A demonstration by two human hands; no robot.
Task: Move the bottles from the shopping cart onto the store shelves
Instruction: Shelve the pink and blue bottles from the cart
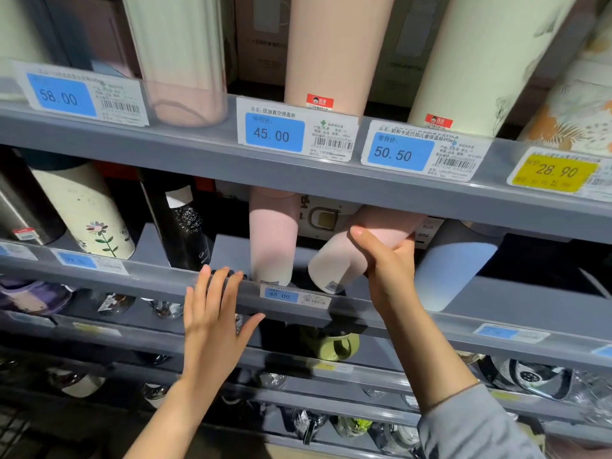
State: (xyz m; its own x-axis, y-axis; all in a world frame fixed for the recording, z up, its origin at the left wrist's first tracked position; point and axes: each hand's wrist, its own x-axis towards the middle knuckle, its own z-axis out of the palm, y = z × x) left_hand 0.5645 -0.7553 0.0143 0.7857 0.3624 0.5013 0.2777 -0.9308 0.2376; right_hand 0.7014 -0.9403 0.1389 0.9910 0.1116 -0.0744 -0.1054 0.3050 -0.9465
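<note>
Both forearms reach up from below; the left hand (212, 313) lies flat, fingers straight, on the front rail of the middle shelf (463, 323). Above it, the right hand (387, 263) curls thumb and fingers round a pink bottle (344, 256), tilted over the shelf edge between an upright pink bottle (271, 236) and a blue bottle (453, 266), just above the 45.00 price tag (281, 295)

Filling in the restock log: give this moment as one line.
step: shelving | right hand: grips tilted pink bottle on middle shelf | left hand: flat on shelf edge | neighbour: upright pink bottle
</note>
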